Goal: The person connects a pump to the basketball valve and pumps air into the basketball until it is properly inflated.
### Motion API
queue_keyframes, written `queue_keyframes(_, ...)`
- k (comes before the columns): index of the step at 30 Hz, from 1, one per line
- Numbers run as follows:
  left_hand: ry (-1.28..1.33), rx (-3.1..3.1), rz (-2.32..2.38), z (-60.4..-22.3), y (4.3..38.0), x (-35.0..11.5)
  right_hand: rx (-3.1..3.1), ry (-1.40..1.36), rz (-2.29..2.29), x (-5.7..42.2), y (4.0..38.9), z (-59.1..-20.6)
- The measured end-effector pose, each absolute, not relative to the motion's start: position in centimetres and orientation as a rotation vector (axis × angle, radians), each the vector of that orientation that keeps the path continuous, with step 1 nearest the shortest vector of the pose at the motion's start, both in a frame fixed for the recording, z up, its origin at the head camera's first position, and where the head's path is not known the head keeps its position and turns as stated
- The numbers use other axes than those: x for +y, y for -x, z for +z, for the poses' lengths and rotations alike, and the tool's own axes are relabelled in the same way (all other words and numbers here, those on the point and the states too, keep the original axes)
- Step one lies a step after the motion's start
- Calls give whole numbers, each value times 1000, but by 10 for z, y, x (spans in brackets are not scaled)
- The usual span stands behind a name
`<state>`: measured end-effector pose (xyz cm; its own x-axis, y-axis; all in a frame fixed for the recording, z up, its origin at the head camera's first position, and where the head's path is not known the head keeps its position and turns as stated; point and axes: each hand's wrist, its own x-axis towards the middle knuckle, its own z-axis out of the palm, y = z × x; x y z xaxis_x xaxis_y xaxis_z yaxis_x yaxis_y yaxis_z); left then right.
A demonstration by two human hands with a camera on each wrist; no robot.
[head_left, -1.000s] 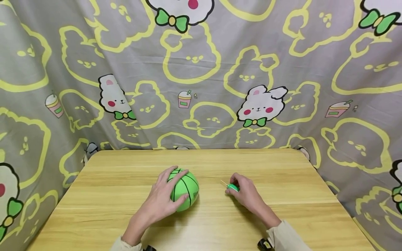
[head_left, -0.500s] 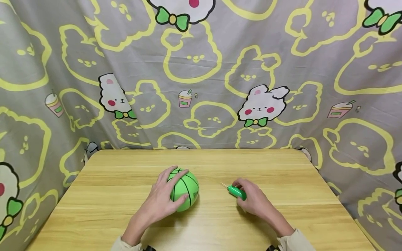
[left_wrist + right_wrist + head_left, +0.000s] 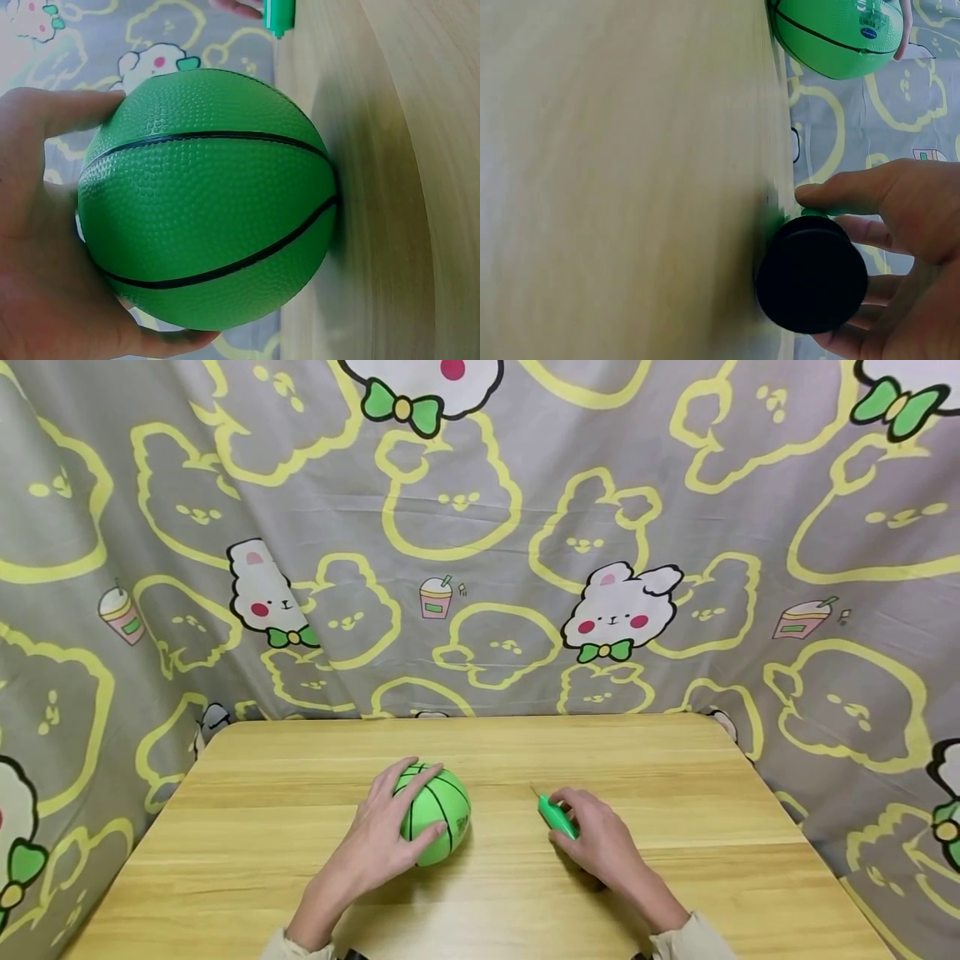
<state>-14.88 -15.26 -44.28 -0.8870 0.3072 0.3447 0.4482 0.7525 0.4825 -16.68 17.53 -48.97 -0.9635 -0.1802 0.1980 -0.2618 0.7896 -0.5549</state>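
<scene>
A green basketball with black seams rests on the table left of centre. My left hand grips it from the left side and top, the fingers spread over it. In the left wrist view, thumb and fingers curve round opposite sides of the ball. To the right, my right hand holds a small green ball pump low over the table. The pump's thin needle points forward and slightly left. In the right wrist view, its round black end faces the camera and hides most of the green barrel.
The wooden table reaches back to a grey curtain printed with yellow cartoon outlines. The curtain also runs along the left and right sides. A stretch of bare tabletop separates the ball from the pump.
My right hand has shifted back along the pump, so more of its barrel shows. The needle has turned to point more forward. My left hand and the basketball have stayed put.
</scene>
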Motion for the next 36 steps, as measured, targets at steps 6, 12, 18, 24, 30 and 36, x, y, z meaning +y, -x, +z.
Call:
queue_keyframes(6,587,-2706,-889,-444,150,-154,-2841,-332,885,173,167,-490)
queue_keyframes(12,588,-2691,-902,-445,152,-154,-2838,-322,886,173,165,-489)
queue_keyframes(18,586,-2682,-906,-446,153,-154,-2850,-331,890,176,161,-486)
queue_keyframes(24,592,-2682,-935,-447,153,-155,-2869,-339,889,176,160,-484)
queue_keyframes(30,600,-2671,-948,-447,152,-152,-2860,-302,900,173,162,-484)
queue_keyframes(36,581,-2677,-968,-448,153,-151,-2871,-308,901,173,160,-483)
